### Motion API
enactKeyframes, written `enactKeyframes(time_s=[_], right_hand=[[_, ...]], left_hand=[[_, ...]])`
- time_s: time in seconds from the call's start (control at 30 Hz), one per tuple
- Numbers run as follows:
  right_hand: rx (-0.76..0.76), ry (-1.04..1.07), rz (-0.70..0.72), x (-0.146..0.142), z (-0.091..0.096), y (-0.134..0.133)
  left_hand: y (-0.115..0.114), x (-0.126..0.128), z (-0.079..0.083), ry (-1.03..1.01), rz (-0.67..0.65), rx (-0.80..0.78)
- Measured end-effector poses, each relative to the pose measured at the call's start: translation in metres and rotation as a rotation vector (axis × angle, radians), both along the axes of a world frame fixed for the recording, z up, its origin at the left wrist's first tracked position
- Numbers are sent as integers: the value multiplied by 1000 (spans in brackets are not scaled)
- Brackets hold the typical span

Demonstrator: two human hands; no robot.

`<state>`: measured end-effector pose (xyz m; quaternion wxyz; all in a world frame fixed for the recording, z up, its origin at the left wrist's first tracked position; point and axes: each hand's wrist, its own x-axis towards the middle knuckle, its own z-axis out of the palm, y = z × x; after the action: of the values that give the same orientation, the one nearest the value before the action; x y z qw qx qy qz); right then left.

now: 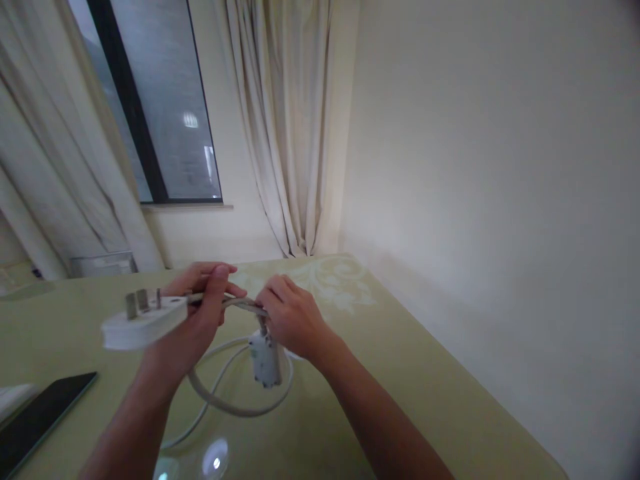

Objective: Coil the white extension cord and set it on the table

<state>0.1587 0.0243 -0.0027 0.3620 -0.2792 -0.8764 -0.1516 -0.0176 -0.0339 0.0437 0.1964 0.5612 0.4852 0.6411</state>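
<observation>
A pale grey power cord [240,411] loops below my hands, over the table. My left hand [205,310] has the cord running between its thumb and fingers. A white three-pin plug [145,323] sticks out to the left over my left wrist, its metal pins pointing up. My right hand [290,313] is closed around the cord just to the right, fingertips pinching it. Beneath the right fingers hangs a white block-shaped connector [266,361], perhaps a second plug; its exact kind is unclear.
The green table [390,387] has a pale floral pattern near its far corner. A dark flat device [45,420] lies at the lower left, beside a white object [15,402]. A wall [475,233] borders the right side; curtains [290,120] and a window [170,100] stand behind.
</observation>
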Motion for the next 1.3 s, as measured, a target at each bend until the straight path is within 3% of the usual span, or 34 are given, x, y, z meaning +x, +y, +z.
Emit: enactKeyframes(time_s=[0.1,0.2,0.33,0.5,0.73,0.93,1.07,1.3], right_hand=[[21,6,109,7,2,1],[19,159,219,9,0,-2],[-102,470,278,5,-7,-7],[-205,831,337,1,-5,-7],[-460,1053,268,-2,-7,5],[-410,1131,195,-5,-13,9],[-332,1171,242,-5,-9,-4],[-272,1121,284,0,1,-24]], left_hand=[[6,-5,3,-119,-39,-58],[13,-6,7,-468,-234,-166],[18,2,9,-875,-416,-298],[21,20,0,-1077,-525,-182],[26,33,-10,-1074,-625,-135],[32,40,-18,-887,-506,-31],[28,39,-13,-791,-483,2],[30,29,-3,-886,-365,-74]])
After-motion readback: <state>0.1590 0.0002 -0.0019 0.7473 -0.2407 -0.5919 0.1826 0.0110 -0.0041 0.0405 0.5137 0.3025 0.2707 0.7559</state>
